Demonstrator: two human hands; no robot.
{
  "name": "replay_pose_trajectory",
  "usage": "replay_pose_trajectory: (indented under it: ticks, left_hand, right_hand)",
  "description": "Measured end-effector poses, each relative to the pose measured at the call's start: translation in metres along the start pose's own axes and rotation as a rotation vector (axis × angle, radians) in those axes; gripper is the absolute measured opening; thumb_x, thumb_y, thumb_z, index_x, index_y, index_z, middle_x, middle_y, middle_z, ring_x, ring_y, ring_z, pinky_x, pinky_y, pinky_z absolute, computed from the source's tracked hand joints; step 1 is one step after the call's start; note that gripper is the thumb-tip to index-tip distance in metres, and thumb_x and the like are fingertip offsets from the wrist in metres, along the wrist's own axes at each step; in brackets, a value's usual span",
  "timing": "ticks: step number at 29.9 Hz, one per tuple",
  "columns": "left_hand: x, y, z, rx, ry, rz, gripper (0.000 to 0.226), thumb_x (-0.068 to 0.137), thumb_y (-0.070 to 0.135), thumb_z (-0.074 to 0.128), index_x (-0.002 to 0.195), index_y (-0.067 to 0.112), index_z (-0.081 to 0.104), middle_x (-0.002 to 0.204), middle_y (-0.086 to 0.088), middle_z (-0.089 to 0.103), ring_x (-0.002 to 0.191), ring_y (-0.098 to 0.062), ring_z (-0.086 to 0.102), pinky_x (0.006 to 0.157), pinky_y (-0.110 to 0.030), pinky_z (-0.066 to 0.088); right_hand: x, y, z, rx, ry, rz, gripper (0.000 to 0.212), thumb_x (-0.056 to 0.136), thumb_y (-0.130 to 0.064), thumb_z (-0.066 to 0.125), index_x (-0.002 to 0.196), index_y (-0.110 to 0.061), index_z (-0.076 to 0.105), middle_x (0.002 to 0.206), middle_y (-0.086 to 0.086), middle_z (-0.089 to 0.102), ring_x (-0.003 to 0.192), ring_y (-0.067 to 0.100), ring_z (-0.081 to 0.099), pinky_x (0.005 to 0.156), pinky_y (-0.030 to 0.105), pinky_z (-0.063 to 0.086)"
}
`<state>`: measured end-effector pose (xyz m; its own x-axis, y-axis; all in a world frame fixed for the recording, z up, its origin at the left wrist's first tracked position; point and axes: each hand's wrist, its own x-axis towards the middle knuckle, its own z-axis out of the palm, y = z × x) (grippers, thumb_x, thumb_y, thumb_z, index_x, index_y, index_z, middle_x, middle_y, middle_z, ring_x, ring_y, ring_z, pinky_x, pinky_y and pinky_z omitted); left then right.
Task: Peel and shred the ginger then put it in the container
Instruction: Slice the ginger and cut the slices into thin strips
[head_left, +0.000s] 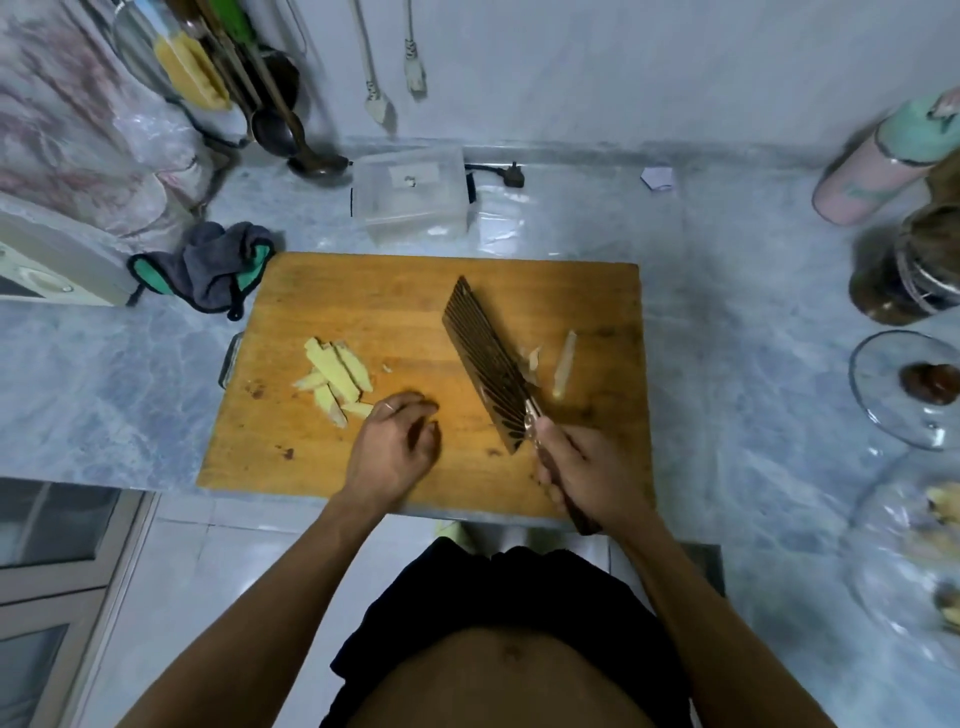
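Ginger slices (337, 376) lie in a loose pile on the left part of the wooden cutting board (363, 291), pale yellow and overlapping. The left hand (392, 447) hovers just beside them — its fingers loosely curled, holding nothing, fingertips near the closest slice. The right hand (584, 473) grips the dark handle of a cleaver (488, 371), whose broad blade slants across the middle of the board, tip pointing away from the person. To the right of the blade sit a long thin strip of ginger (565, 361) and a few small scraps (532, 358) — touching or nearly touching the blade. A clear plastic container (410, 195) stands on the marble counter (727, 312) behind the board, well apart from the ginger. A grey cloth (218, 265) lies at the board's far left corner.
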<state>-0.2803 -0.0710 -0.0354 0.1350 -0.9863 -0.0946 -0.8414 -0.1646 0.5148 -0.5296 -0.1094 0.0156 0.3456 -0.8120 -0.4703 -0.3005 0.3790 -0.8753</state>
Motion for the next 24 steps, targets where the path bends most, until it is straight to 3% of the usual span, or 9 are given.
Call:
replay_pose_trajectory:
  ticks: [3, 8, 11, 14, 20, 24]
  left_hand:
    - [-0.001, 0.0, -0.007, 0.015, -0.006, -0.061, 0.043, 0.086, 0.03, 0.048, 0.12, 0.012, 0.069, 0.13, -0.011, 0.059, 0.121, -0.029, 0.053, 0.098, -0.032, 0.043]
    - [0.02, 0.004, -0.017, 0.156, 0.008, -0.225, 0.047, 0.093, 0.017, 0.048, 0.139, 0.005, 0.051, 0.146, -0.018, 0.046, 0.131, -0.036, 0.045, 0.106, -0.04, 0.043]
    - [0.032, 0.023, -0.012, 0.218, 0.014, -0.314, 0.039, 0.092, 0.01, 0.048, 0.128, -0.003, 0.054, 0.138, -0.023, 0.051, 0.126, -0.037, 0.048, 0.105, -0.039, 0.042]
    - [0.035, 0.039, -0.001, 0.168, 0.097, -0.254, 0.034, 0.088, 0.003, 0.05, 0.119, -0.007, 0.061, 0.129, -0.026, 0.058, 0.123, -0.037, 0.05, 0.108, -0.036, 0.039]
    - [0.035, 0.056, 0.027, -0.014, 0.059, -0.136, 0.048, 0.087, -0.001, 0.047, 0.134, 0.002, 0.057, 0.144, -0.017, 0.049, 0.138, -0.031, 0.038, 0.116, -0.032, 0.03]
    - [0.036, 0.072, 0.036, -0.175, -0.085, 0.044, 0.06, 0.079, -0.013, 0.045, 0.133, 0.008, 0.06, 0.138, -0.001, 0.055, 0.135, -0.016, 0.039, 0.112, -0.008, 0.014]
  right_hand:
    - [0.004, 0.001, 0.004, 0.006, -0.081, 0.06, 0.045, 0.105, -0.041, 0.043, 0.08, -0.008, 0.061, 0.059, 0.003, 0.052, 0.045, 0.014, 0.046, 0.044, 0.025, 0.038]
    - [0.004, 0.002, -0.01, 0.003, 0.002, 0.081, 0.047, 0.105, -0.041, 0.04, 0.08, -0.007, 0.061, 0.053, -0.001, 0.053, 0.043, 0.013, 0.047, 0.045, 0.026, 0.041]
    - [0.003, 0.003, -0.018, 0.009, 0.013, 0.051, 0.05, 0.105, -0.041, 0.042, 0.08, -0.002, 0.061, 0.054, 0.001, 0.053, 0.043, 0.015, 0.047, 0.046, 0.028, 0.041]
    - [-0.002, 0.002, -0.028, 0.039, 0.027, 0.013, 0.057, 0.105, -0.039, 0.042, 0.084, 0.011, 0.059, 0.056, 0.005, 0.052, 0.043, 0.016, 0.046, 0.044, 0.026, 0.041]
    - [-0.01, -0.004, -0.048, 0.045, 0.055, -0.059, 0.056, 0.105, -0.036, 0.043, 0.085, 0.014, 0.058, 0.058, 0.01, 0.054, 0.045, 0.018, 0.048, 0.043, 0.027, 0.043]
    - [-0.012, -0.005, -0.06, -0.065, 0.073, -0.131, 0.055, 0.104, -0.039, 0.045, 0.08, 0.009, 0.06, 0.056, 0.007, 0.056, 0.045, 0.019, 0.051, 0.048, 0.029, 0.045]
